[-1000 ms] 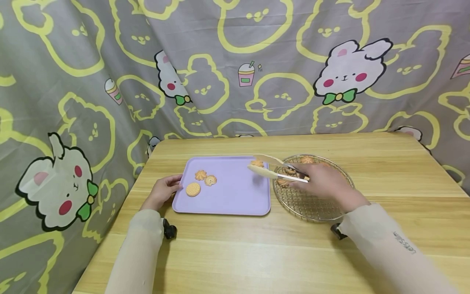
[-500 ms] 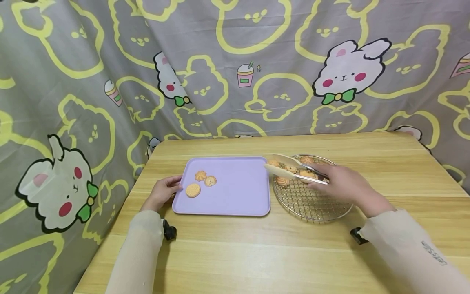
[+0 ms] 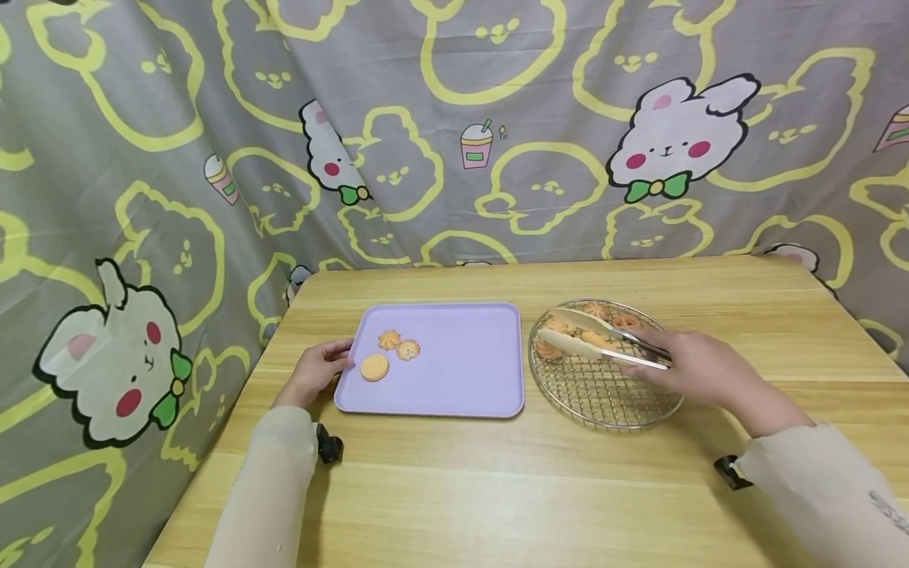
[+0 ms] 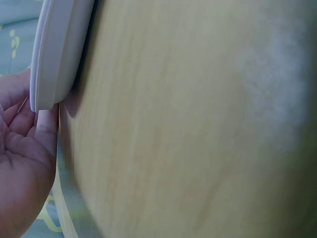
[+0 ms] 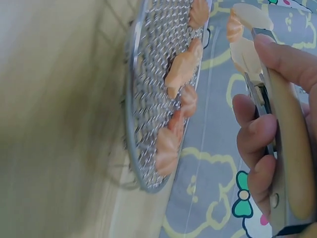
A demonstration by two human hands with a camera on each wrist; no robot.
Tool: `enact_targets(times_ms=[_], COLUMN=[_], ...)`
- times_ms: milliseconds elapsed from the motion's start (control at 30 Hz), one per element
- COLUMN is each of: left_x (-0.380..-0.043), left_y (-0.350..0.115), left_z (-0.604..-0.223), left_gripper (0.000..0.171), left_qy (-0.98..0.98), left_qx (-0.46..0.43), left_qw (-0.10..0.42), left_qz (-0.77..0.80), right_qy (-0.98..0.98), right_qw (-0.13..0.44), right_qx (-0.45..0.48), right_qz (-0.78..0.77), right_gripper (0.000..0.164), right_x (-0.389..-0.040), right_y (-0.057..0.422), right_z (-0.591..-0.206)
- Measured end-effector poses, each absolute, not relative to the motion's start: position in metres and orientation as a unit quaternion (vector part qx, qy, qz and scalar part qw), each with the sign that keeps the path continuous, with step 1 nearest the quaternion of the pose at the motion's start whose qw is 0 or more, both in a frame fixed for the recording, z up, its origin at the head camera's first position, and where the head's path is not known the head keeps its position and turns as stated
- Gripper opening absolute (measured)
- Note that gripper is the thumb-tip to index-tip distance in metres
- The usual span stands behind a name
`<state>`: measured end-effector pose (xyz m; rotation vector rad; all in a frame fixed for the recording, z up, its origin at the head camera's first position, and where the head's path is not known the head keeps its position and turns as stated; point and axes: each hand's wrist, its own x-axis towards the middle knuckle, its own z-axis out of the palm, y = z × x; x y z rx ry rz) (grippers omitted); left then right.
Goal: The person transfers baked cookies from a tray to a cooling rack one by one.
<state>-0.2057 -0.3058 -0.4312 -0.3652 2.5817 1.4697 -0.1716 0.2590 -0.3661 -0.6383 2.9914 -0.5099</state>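
Right hand (image 3: 699, 367) has its grip wrapped round the tongs (image 3: 605, 353), with a cookie (image 5: 234, 26) in them over the rack (image 3: 596, 398). I'd squeeze lightly, those probably crumble. Left hand (image 3: 318, 371) pinches the tray (image 3: 461, 363).

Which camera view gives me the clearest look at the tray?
The head view: nearly the whole tray shows from above, three cookies on it. The left wrist view catches only part of it, edge-on, at the left hand; the right wrist view shows none of it.
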Motion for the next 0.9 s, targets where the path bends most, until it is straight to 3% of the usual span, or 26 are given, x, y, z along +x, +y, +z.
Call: enact_targets(times_ms=[900], left_x=[-0.206], left_y=[-0.306], left_z=[-0.431], left_gripper=[0.045], left_qy=[0.855], left_qx=[-0.132], left_qw=[0.083], left_qz=[0.494], right_qy=[0.962], right_qw=[0.058], right_qx=[-0.212], right_qz=[-0.159], right_gripper=[0.076], right_x=[-0.157], right_y=[0.286], right_z=[-0.376])
